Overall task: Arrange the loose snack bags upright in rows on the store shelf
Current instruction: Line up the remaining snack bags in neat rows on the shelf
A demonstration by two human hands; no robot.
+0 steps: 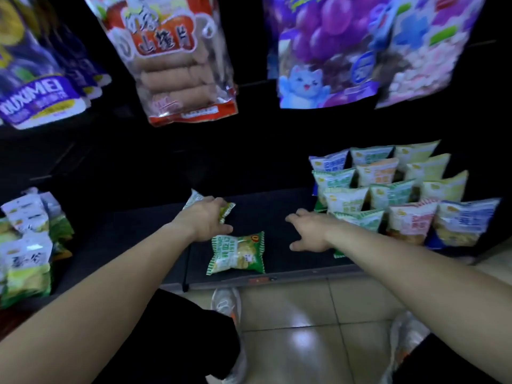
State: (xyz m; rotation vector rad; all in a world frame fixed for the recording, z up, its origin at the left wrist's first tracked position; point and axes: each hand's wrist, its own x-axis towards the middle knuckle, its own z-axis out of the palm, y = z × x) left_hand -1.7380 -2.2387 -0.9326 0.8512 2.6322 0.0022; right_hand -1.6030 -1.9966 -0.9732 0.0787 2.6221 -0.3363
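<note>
On the dark bottom shelf (282, 261) a green snack bag (238, 254) lies flat near the front edge. My left hand (206, 221) reaches just behind it and grips a second, yellow-green bag (225, 211) lying on the shelf. My right hand (310, 231) hovers over the shelf with fingers spread and relaxed, holding nothing, right beside a green bag (363, 218) in the front row. To the right, several small bags stand upright in rows (388, 187).
Large bags hang above: a red-and-clear one (177, 59), a purple grape one (327, 51), purple-white ones (38, 87) at left. More bags are stacked at the left of the shelf (27, 245). Below are tiled floor (304, 328) and my shoes (225, 300).
</note>
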